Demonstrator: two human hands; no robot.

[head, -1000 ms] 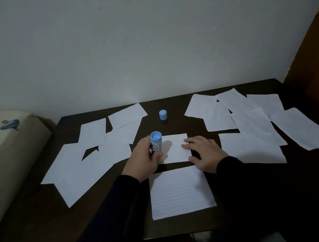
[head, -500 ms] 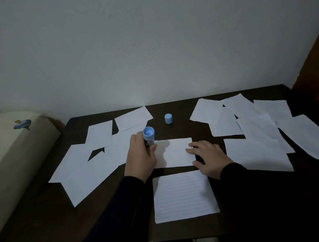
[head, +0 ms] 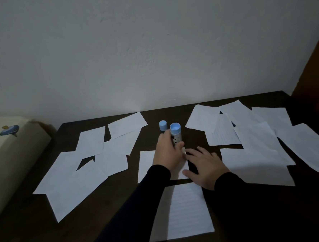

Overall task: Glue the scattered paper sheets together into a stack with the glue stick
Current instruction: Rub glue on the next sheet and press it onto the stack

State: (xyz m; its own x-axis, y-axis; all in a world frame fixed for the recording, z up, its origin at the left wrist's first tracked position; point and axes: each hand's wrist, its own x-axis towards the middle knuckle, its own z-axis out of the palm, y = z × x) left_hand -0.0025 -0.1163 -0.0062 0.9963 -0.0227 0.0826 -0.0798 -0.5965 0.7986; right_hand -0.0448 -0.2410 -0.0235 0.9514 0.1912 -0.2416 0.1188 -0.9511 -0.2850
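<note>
My left hand (head: 167, 151) grips an upright glue stick (head: 176, 133) with a light blue end, held over the far right corner of a small white sheet (head: 146, 164) in the middle of the dark table (head: 27, 231). My right hand (head: 204, 166) lies flat with fingers spread on that sheet's right edge. The blue cap (head: 163, 125) stands on the table just behind the stick. A lined sheet (head: 185, 212) lies nearer to me. Scattered white sheets lie on the left (head: 79, 174) and on the right (head: 256, 152).
A pale wall runs behind the table. A cream cushion or armrest (head: 9, 154) with a small blue object on it sits off the left edge. A brown wooden surface (head: 316, 77) rises at the far right.
My left hand has carried the glue stick from the sheet's left side across to its far right corner, close to the cap. My right hand stays pressed on the sheet's right edge.
</note>
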